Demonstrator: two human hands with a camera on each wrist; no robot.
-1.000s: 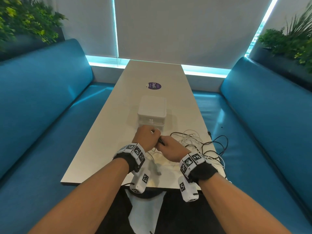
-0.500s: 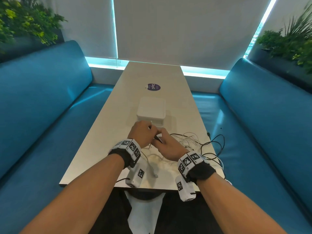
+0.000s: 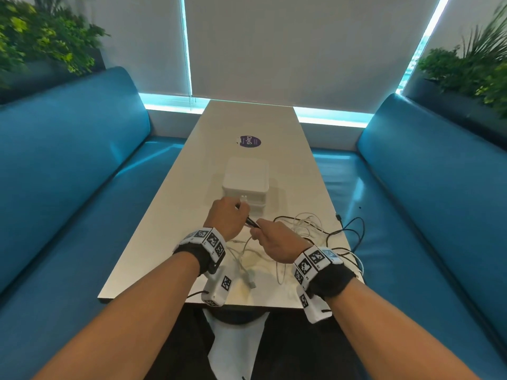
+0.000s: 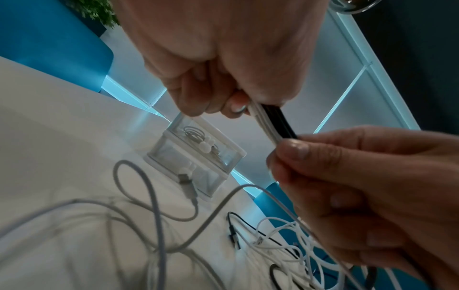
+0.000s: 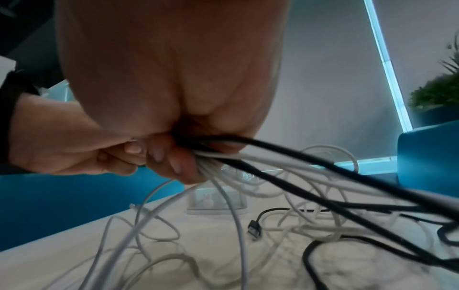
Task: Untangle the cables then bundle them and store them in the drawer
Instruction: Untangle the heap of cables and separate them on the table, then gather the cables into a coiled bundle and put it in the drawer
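Here, seen from the head camera, a person's left hand [image 3: 227, 218] and right hand [image 3: 277, 239] meet just in front of a small white plastic drawer unit [image 3: 245, 182] on a long pale table [image 3: 170, 204], both gripping a gathered bunch of white and black cables [image 3: 251, 222] held taut between them, with white plug ends poking up above the left fist. Loose white and black loops trail from the right hand across the table to the right of the drawer unit and over its edge toward a blue padded bench [image 3: 439, 204]; a round purple sticker [image 3: 249, 141] lies beyond the drawer unit. From the left wrist, the left hand's curled fingers [image 4: 198, 98] clamp the bunch while the right thumb [image 4: 295, 151] and fingers pinch it lower down; the drawer unit's clear fronts show coiled cable already inside. From the right wrist, the right hand's fingers [image 5: 174, 162] close tightly round the strands, which fan out toward the table below.
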